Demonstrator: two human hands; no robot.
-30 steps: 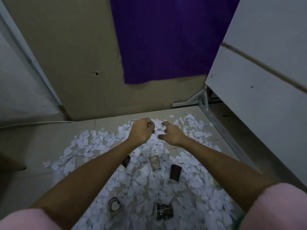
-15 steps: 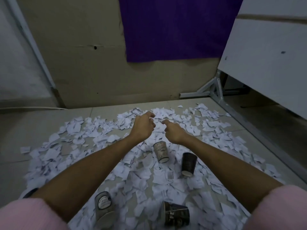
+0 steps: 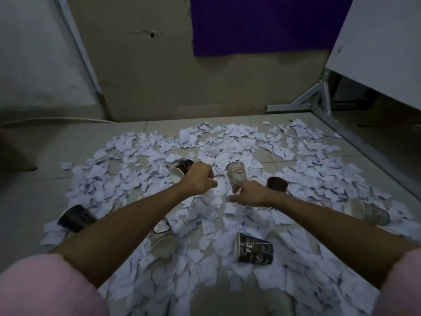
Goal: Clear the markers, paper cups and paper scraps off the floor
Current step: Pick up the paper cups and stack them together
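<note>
White paper scraps (image 3: 211, 142) cover the tiled floor in a wide patch. Several paper cups lie among them: a brown one (image 3: 181, 171), a beige printed one (image 3: 237, 173), a dark brown one (image 3: 276, 183), a pale one (image 3: 366, 212) at the right, a black one (image 3: 75, 218) at the left, a grey one (image 3: 161, 239) and a dark one marked "FE" (image 3: 255, 252). My left hand (image 3: 200, 180) hovers with its fingers curled, just in front of the brown cup. My right hand (image 3: 249, 195) has thumb and finger apart, its fingertip close to the beige cup's lower end. No marker is visible.
A beige wall (image 3: 159, 76) with a purple cloth (image 3: 262, 23) closes the far side. A white panel on a metal frame (image 3: 319, 99) stands at the right, its rail running along the floor. A cable (image 3: 57, 119) lies along the left wall.
The view has tipped downward, so more cups and scraps show. Both hands have dropped from above the far scraps to just over the cups in the middle.
</note>
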